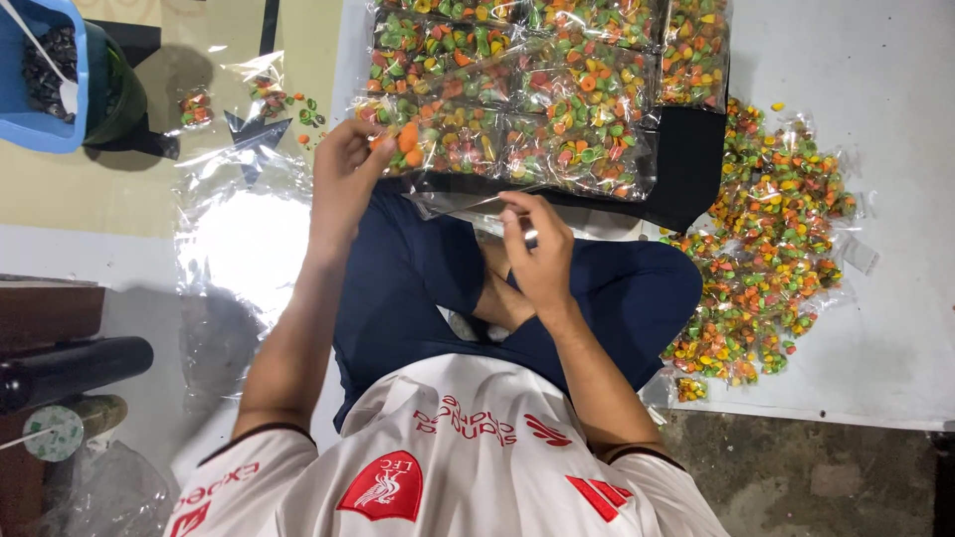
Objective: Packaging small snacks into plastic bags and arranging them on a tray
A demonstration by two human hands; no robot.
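Packets (517, 70) lie stacked on the black tray's (696, 169) far edge; more wait at right. I see left hand (343, 174) gripping orange snacks (406, 144), right hand (537, 249) pinching a clear bag (468, 204).

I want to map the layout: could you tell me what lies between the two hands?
In the head view, between the left hand and right hand lie the dark tray's edge and an empty clear bag.

White sheet (875, 328) covered the floor, loose heap of small snack packets (771, 259) lay at right, clear plastic bags (239, 249) lay at left, blue tub (45, 75) sat upper left.
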